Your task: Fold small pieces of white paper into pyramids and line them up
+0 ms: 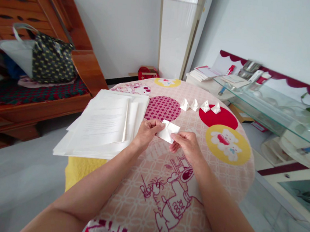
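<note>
Both my hands hold one small folded white paper [169, 130] just above the round table. My left hand [148, 132] pinches its left edge between thumb and fingers. My right hand [184, 143] pinches its lower right corner. Farther back on the cartoon-print tablecloth [221, 167] stand several small folded white paper shapes [200, 106] in a row. A stack of white paper sheets [104, 123] lies on the table's left side, close to my left hand.
A wooden bench [35, 92] with a patterned bag [51, 59] stands at the left. A glass shelf unit [283, 111] with bowls and books is at the right. A white standing air conditioner [177, 30] is behind the table.
</note>
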{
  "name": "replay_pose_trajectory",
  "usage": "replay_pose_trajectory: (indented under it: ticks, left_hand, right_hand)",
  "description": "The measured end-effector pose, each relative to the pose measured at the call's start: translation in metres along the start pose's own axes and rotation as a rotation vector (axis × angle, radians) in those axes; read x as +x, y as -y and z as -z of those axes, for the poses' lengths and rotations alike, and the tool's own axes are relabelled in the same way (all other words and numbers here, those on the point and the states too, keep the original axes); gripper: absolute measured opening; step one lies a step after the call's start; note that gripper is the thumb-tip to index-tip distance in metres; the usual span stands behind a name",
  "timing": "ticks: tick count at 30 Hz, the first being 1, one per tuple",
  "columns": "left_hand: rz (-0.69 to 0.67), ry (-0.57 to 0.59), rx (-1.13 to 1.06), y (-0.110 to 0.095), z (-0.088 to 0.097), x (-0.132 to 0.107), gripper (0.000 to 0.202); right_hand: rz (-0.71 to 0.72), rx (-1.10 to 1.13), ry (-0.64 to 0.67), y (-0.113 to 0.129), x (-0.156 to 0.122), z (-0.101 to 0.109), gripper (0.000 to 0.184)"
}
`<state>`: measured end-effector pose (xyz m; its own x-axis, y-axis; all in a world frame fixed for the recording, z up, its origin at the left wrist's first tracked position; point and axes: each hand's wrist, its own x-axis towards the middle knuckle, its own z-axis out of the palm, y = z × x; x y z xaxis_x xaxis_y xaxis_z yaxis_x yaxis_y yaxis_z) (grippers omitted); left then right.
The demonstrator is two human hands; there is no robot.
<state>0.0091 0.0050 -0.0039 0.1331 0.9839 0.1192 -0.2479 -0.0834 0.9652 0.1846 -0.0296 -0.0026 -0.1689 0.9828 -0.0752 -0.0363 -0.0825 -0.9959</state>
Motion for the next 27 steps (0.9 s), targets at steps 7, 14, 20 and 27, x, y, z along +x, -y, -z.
replay_pose_trajectory:
  ticks: [7,14,20,27]
  left_hand:
    - [0.013,-0.046,0.007,0.004,0.001,0.001,0.039]
    - [0.007,-0.049,0.045,0.003,-0.002,0.000,0.038]
    - [0.039,-0.003,0.116,0.006,-0.006,-0.004,0.039]
    - [0.012,0.030,0.187,0.010,-0.004,-0.003,0.044]
  right_hand:
    - [0.012,-0.014,0.034,-0.001,0.001,-0.001,0.036]
    - [-0.055,0.060,0.079,-0.002,0.001,-0.009,0.031]
    - [-0.052,0.099,-0.019,-0.008,0.003,-0.018,0.017]
    - [-0.049,0.085,-0.034,-0.006,0.002,-0.018,0.016]
